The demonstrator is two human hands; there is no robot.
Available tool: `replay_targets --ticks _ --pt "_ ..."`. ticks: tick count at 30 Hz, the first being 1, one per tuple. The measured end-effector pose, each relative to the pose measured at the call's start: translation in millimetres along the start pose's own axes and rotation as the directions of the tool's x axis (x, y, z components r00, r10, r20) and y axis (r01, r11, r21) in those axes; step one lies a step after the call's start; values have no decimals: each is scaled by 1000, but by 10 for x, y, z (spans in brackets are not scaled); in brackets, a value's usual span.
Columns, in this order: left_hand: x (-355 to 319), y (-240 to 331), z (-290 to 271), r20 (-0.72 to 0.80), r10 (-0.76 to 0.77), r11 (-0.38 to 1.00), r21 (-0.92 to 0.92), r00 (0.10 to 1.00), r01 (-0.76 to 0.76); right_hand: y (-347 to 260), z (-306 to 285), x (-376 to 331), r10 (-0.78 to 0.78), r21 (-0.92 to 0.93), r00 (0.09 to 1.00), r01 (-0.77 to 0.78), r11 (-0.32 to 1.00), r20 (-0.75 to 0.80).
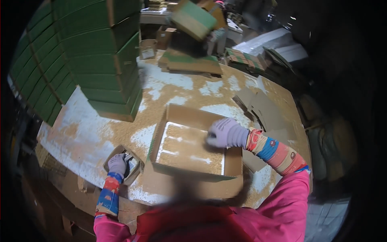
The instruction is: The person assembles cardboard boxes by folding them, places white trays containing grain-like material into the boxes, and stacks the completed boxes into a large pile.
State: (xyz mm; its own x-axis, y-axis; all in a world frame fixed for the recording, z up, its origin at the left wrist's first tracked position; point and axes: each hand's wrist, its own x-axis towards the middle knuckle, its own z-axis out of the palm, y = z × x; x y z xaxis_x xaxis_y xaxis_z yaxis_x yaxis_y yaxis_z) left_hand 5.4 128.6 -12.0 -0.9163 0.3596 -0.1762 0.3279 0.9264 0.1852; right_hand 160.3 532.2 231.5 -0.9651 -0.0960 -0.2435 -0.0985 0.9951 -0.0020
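An open cardboard carton point(193, 173) stands in front of me, green on its outer walls. Inside lies a flat layer of tan, sawdust-like material point(181, 148) with white edges and short white strips. Over the carton's right side, my gloved right hand point(226, 133) is closed, fingers curled downward; whatever it may hold is hidden. To the left, my gloved left hand point(117, 164) reaches into a small open box point(137, 171), beside pale and dark contents too small to name. Its fingertips are out of sight there.
Tall stacks of green cartons point(100, 64) rise at the left. Tan dust covers much of the white table point(80, 125). Flat cardboard pieces point(262, 109) lie right of the carton, more cardboard point(191, 64) at the far edge. Behind it, a person handles a green-and-tan carton point(194, 20).
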Motion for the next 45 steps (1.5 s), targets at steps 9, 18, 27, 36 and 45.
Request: replay_targets --ticks 9,18,27,36,45 --pt "-115 193 -903 38 234 954 185 971 -237 568 439 -572 -110 479 851 391 786 -514" --pt "-614 1928 -2134 -359 298 447 -766 884 -462 1587 2537 -2126 990 345 -2 -937 -50 139" --pt "-31 2190 -2082 -363 549 740 -208 753 -640 2195 2377 -1368 736 14 675 -737 675 44" --pt "-270 1596 -1242 -124 481 -116 -990 868 -77 1878 677 -825 574 308 523 -511 803 -630" --pt "-115 1675 -1047 -124 435 -189 -981 892 -44 -1008 397 -6 -404 -178 905 379 908 -133"
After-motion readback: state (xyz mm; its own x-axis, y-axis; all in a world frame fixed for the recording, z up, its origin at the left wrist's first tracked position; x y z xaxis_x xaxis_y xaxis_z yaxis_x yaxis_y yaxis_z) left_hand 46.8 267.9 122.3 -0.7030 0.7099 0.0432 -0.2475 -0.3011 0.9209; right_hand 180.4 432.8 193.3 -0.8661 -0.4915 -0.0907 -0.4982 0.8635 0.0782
